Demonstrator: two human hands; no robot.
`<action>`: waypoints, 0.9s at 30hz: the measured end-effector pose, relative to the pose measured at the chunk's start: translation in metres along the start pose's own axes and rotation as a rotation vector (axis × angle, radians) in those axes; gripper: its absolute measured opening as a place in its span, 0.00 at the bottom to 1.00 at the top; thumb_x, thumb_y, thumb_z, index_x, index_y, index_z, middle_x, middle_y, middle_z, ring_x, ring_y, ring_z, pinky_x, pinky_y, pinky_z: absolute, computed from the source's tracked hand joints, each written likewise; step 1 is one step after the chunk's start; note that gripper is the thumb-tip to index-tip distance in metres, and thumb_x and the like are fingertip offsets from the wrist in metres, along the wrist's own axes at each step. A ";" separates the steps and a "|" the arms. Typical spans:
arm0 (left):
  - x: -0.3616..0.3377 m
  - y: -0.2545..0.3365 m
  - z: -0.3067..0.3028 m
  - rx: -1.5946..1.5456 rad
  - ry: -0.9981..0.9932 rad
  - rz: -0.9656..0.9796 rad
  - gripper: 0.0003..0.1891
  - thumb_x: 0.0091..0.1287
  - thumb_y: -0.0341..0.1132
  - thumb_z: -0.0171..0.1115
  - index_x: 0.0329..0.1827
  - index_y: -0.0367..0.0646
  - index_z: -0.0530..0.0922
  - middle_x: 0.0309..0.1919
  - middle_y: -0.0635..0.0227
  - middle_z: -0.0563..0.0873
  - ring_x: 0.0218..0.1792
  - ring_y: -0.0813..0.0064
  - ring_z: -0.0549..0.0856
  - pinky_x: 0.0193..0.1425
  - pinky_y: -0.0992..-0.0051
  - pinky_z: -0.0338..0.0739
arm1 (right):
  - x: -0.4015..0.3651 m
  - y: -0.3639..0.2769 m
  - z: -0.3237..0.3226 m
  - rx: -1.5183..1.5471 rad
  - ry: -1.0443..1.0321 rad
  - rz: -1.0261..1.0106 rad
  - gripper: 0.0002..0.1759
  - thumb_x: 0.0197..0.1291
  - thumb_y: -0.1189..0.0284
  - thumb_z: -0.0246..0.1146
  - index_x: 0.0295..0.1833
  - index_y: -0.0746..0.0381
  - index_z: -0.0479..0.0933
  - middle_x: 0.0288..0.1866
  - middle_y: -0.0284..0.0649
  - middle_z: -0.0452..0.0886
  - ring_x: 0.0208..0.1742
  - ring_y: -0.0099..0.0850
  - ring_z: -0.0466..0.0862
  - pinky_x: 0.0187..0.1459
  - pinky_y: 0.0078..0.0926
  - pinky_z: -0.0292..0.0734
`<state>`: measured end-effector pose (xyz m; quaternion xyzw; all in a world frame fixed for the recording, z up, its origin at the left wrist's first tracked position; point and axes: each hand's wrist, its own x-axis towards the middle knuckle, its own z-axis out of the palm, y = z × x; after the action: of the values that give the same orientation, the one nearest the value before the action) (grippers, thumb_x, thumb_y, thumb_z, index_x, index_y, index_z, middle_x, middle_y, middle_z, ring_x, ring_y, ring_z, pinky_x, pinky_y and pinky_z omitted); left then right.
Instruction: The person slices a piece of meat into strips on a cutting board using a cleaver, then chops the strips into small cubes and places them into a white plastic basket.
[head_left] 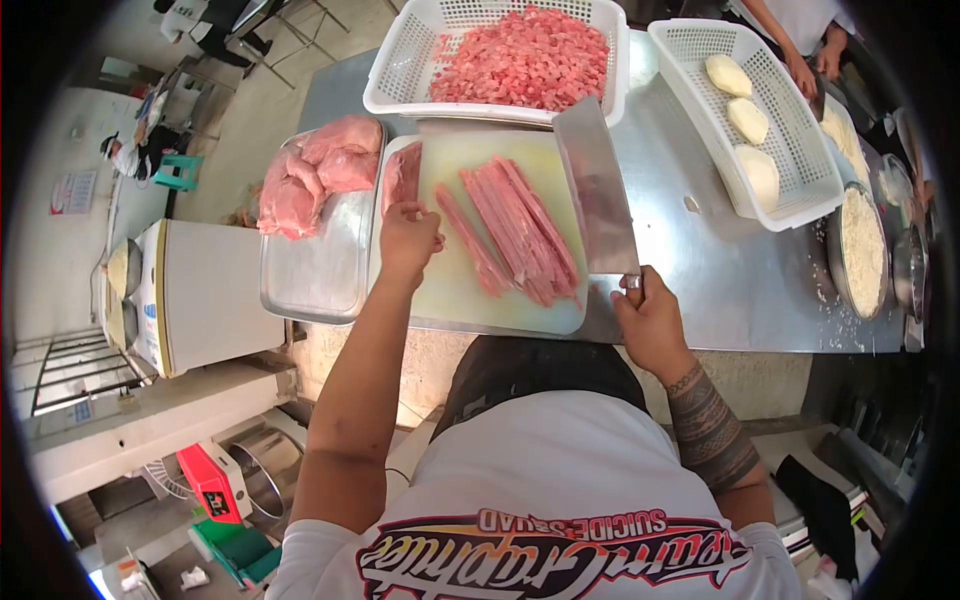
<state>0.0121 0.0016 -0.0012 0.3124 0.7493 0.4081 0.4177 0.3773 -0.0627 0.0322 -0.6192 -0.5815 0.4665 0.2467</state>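
My right hand [647, 310] is closed round the handle of a wide cleaver [600, 190], whose blade lies along the right edge of the cutting board [440, 305]. At the board's left side, my left hand [408, 240] has its fingers bent at the lower end of a piece of meat [402, 175]; whether it grips the piece cannot be made out. Long strips of meat [520, 230] lie side by side on the board, with one strip [470, 240] a little apart on their left.
Large meat pieces [320, 170] lie on a metal tray [315, 270] at left. Behind the board is a white basket [400, 70] of diced meat [530, 60]. Another basket [795, 120] holds peeled pale pieces. A co-worker's hands [815, 65] are at the upper right, near bowls [860, 250].
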 end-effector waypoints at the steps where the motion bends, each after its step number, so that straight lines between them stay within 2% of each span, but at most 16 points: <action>1: -0.001 0.000 -0.008 -0.018 0.015 -0.004 0.27 0.68 0.30 0.71 0.66 0.27 0.72 0.36 0.61 0.84 0.31 0.73 0.89 0.31 0.75 0.84 | -0.001 0.006 0.001 0.025 -0.012 -0.006 0.15 0.72 0.71 0.68 0.53 0.72 0.76 0.35 0.52 0.85 0.33 0.42 0.86 0.40 0.39 0.81; 2: 0.004 -0.011 -0.018 0.004 0.058 -0.018 0.26 0.68 0.33 0.74 0.65 0.30 0.75 0.38 0.59 0.87 0.32 0.68 0.90 0.35 0.69 0.86 | -0.002 0.011 0.002 0.050 -0.025 -0.012 0.15 0.72 0.71 0.68 0.53 0.73 0.76 0.36 0.53 0.85 0.34 0.42 0.86 0.40 0.39 0.81; 5: -0.001 -0.037 -0.046 0.681 0.139 0.303 0.26 0.66 0.36 0.77 0.64 0.34 0.79 0.42 0.55 0.91 0.33 0.63 0.92 0.40 0.65 0.87 | -0.002 0.018 0.005 0.069 -0.080 -0.052 0.15 0.73 0.71 0.68 0.53 0.72 0.76 0.36 0.54 0.86 0.34 0.43 0.86 0.40 0.40 0.81; 6: -0.008 -0.045 -0.044 0.765 0.230 0.429 0.25 0.65 0.41 0.80 0.59 0.37 0.83 0.40 0.53 0.93 0.36 0.59 0.93 0.46 0.61 0.86 | -0.002 0.015 0.005 0.058 -0.100 -0.053 0.15 0.73 0.71 0.68 0.53 0.72 0.76 0.35 0.53 0.85 0.34 0.42 0.87 0.40 0.40 0.81; 9: -0.033 -0.032 -0.021 0.604 0.140 0.289 0.24 0.66 0.46 0.80 0.53 0.36 0.85 0.34 0.53 0.92 0.36 0.58 0.93 0.45 0.63 0.86 | -0.003 -0.002 0.008 0.019 -0.139 -0.068 0.15 0.74 0.70 0.67 0.54 0.71 0.77 0.32 0.50 0.84 0.33 0.41 0.86 0.40 0.39 0.80; 10: -0.045 -0.030 -0.010 0.515 0.139 0.351 0.22 0.66 0.46 0.80 0.44 0.34 0.85 0.31 0.52 0.92 0.34 0.54 0.93 0.43 0.60 0.86 | -0.003 -0.007 0.010 -0.001 -0.152 -0.083 0.14 0.74 0.70 0.67 0.54 0.71 0.77 0.31 0.49 0.84 0.33 0.40 0.86 0.40 0.39 0.80; 13: -0.058 -0.019 0.012 0.571 -0.016 0.249 0.20 0.68 0.45 0.78 0.40 0.33 0.85 0.31 0.51 0.91 0.33 0.54 0.92 0.42 0.61 0.86 | -0.003 -0.020 0.021 -0.039 -0.190 -0.096 0.14 0.74 0.70 0.67 0.55 0.70 0.77 0.29 0.47 0.82 0.31 0.39 0.85 0.40 0.39 0.80; 16: -0.040 -0.043 0.020 0.392 -0.165 0.197 0.18 0.70 0.43 0.76 0.36 0.32 0.86 0.30 0.52 0.91 0.31 0.60 0.92 0.39 0.64 0.86 | -0.005 -0.039 0.035 -0.044 -0.217 -0.063 0.14 0.74 0.70 0.67 0.55 0.70 0.77 0.28 0.46 0.81 0.30 0.39 0.83 0.39 0.39 0.80; 19: -0.040 -0.040 0.011 0.121 -0.248 -0.012 0.16 0.72 0.40 0.73 0.40 0.32 0.86 0.29 0.57 0.91 0.28 0.68 0.91 0.34 0.68 0.85 | -0.008 -0.043 0.049 -0.059 -0.194 -0.056 0.15 0.74 0.70 0.67 0.56 0.70 0.78 0.30 0.47 0.82 0.30 0.41 0.83 0.39 0.39 0.80; 22: -0.043 -0.031 -0.012 -0.016 -0.290 -0.095 0.11 0.76 0.36 0.70 0.44 0.35 0.84 0.31 0.65 0.88 0.27 0.76 0.89 0.30 0.76 0.82 | -0.011 -0.050 0.060 -0.070 -0.154 -0.068 0.15 0.74 0.70 0.67 0.56 0.70 0.78 0.30 0.48 0.83 0.30 0.41 0.84 0.39 0.38 0.80; 27: -0.046 0.003 -0.034 -0.035 -0.358 -0.027 0.11 0.76 0.36 0.69 0.41 0.36 0.83 0.29 0.66 0.87 0.26 0.77 0.88 0.28 0.77 0.81 | -0.018 -0.060 0.063 0.019 -0.058 -0.002 0.14 0.73 0.72 0.68 0.55 0.71 0.77 0.28 0.47 0.81 0.29 0.35 0.81 0.36 0.35 0.78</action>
<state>0.0039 -0.0459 0.0297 0.3627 0.6598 0.3532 0.5553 0.2955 -0.0823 0.0603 -0.6025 -0.5844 0.4896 0.2361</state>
